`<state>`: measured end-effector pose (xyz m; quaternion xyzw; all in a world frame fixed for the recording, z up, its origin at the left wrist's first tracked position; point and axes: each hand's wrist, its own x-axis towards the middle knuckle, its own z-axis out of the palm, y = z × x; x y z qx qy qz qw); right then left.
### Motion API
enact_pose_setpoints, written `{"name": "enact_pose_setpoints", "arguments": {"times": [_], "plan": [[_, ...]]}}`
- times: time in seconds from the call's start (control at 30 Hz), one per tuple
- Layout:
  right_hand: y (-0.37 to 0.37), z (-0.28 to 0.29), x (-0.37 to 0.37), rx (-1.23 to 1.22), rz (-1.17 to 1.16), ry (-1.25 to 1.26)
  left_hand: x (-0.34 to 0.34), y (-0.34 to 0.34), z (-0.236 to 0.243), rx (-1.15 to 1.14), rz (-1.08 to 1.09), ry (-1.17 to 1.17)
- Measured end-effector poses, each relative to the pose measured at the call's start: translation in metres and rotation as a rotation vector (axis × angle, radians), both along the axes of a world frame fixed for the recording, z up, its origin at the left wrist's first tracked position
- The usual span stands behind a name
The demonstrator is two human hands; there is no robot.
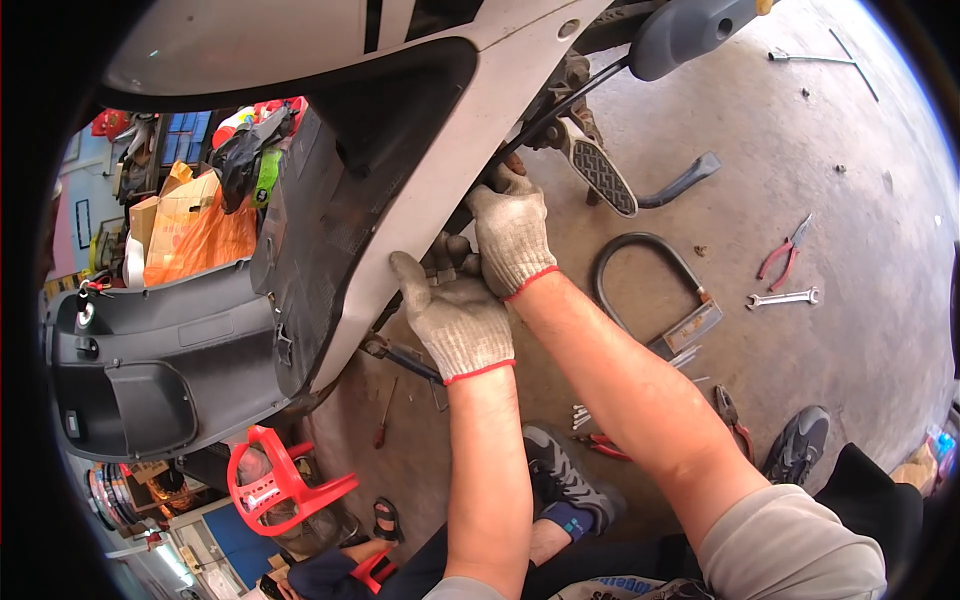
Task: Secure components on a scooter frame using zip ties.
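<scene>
A scooter with a white side panel (425, 175) and black footboard (320, 235) fills the upper left. Both my hands wear off-white knit gloves with red cuffs and reach under the panel's lower edge. My left hand (455, 318) has its thumb against the panel and its fingers bent inward, closed around something hidden. Just above and to the right, my right hand (515, 235) is closed at the dark underside, fingertips mostly out of sight beside a rusty-brown part (514, 163). A ribbed black foot pedal (602, 176) sticks out beyond the right hand.
On the concrete floor lie a U-lock (635, 240), red-handled pliers (787, 247), a double-ended wrench (783, 298), a T-handle wrench (820, 59), a screwdriver (385, 412) and more pliers (733, 420). A red plastic stool (290, 480) and another person's sandaled foot (385, 520) are at lower left.
</scene>
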<state>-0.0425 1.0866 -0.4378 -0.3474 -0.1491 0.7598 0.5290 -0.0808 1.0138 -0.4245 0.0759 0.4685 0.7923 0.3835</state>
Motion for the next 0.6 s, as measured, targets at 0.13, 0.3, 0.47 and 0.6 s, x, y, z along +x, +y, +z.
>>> {"name": "enact_pose_setpoints", "arguments": {"times": [0.13, 0.3, 0.47, 0.6], "plan": [[0.002, 0.002, 0.008, -0.034, 0.054, -0.032, -0.006, 0.003, -0.002, -0.020, 0.019, -0.043], [0.005, 0.002, 0.005, -0.159, -0.002, 0.296, -0.003, 0.005, -0.001, 0.004, 0.067, -0.067], [0.017, -0.022, -0.003, -0.064, 0.052, 0.272, -0.008, 0.001, 0.002, 0.102, 0.011, -0.182], [0.019, -0.028, -0.003, -0.015, 0.053, 0.234, -0.004, 0.000, 0.007, 0.142, -0.010, -0.238]]}}
